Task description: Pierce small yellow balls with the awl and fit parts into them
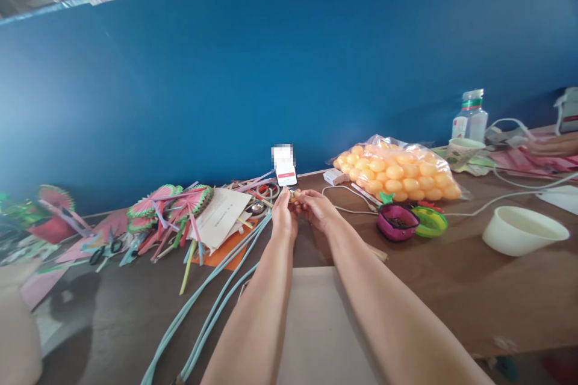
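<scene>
Both my hands meet in front of me over the table. My left hand (283, 219) is closed, thumb up, around a small shiny yellowish thing (292, 195) whose kind I cannot make out. The fingers of my right hand (316, 207) pinch at the same small thing from the right, and they cover most of it. Just beyond the hands a phone (286, 175) with a lit screen leans against the blue partition (271, 72). Pale blue tubes or cords (217, 274) run along the left of my left forearm.
Left lie pink-and-green paper fans (192, 204), a printed sheet (220, 216) and scissors (106, 251). Right are a bag of orange balls (401, 171), a purple container (396, 228), a lime-green dish (431, 222), a white bowl (506, 234) and a bottle (472, 117). Another person's hand (555, 147) shows far right.
</scene>
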`<state>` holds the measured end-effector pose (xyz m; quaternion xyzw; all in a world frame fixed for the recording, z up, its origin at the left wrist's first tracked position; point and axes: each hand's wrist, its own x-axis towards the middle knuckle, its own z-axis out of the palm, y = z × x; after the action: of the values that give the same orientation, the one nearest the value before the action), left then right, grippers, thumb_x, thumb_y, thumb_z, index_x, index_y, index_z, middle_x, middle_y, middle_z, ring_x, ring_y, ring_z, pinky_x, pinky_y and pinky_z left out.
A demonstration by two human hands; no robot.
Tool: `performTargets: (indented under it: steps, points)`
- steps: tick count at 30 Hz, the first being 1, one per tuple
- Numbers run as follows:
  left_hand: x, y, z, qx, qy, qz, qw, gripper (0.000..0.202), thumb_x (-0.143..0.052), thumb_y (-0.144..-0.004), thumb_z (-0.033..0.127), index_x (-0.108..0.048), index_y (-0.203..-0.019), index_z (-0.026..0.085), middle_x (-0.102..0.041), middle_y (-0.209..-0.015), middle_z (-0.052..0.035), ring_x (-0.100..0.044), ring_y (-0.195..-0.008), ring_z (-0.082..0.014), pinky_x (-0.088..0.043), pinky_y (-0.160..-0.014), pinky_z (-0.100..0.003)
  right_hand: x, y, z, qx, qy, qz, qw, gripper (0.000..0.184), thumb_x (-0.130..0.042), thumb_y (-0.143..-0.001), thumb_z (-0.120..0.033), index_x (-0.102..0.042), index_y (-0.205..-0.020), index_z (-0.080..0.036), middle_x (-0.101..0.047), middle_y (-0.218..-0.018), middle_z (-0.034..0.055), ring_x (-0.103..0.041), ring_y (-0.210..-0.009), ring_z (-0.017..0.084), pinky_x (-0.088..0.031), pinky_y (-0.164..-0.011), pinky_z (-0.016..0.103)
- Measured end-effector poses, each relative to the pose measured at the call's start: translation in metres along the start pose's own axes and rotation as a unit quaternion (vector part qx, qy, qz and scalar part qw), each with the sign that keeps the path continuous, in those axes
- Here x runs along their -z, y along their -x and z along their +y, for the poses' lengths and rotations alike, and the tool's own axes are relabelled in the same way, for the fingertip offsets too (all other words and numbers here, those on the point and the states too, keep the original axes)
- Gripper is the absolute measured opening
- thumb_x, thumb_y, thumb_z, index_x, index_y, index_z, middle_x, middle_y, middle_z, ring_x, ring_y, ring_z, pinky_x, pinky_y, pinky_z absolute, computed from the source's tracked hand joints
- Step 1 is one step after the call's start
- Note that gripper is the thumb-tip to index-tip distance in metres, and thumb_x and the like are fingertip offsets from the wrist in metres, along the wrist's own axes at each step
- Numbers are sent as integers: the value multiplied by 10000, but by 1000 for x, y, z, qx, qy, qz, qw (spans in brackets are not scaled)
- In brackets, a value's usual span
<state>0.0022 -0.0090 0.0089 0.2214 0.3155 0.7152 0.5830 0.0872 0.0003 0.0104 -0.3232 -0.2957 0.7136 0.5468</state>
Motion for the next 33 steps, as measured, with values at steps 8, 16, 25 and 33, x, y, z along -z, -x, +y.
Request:
performTargets:
  steps: [8,16,25,33]
  points:
    - [5,-3,2,27,16,-17,999,267,-683,-767,383,-645,-763,119,-613,-653,-47,-546,-550,-109,-454,-550,-228,3,-1,-2,-34,-33,-41,998,227,-745,-757,-277,-571,-676,-156,-565,-562,-16,-513,-486,60,-538,-530,178]
    - [4,-4,-1,12,-12,-10,1000,293,-691,-764,384,-672,-794,94,-676,-765,-94,-581,-593,-114,-476,-587,-235,-2,1,-2,-32,-16,-13,999,258,-766,-714,-190,-535,-606,-152,-522,-486,-33,-492,-463,49,-494,-492,148]
    - [3,-3,0,26,-8,0,1000,267,-633,-822,353,-662,-789,90,-669,-743,-98,-568,-573,-107,-464,-563,-217,-5,-3,4,12,65,14,998,322,-806,-647,-331,-521,-655,-184,-557,-529,-37,-494,-473,68,-478,-492,189]
    - [9,-8,8,56,57,127,989,139,-518,-902,257,-578,-865,138,-662,-838,-92,-529,-535,-71,-449,-483,-163,1,8,-8,88,569,186,796,237,-625,-794,-378,-623,-938,-191,-666,-1030,102,-622,-982,240,-479,-832,373]
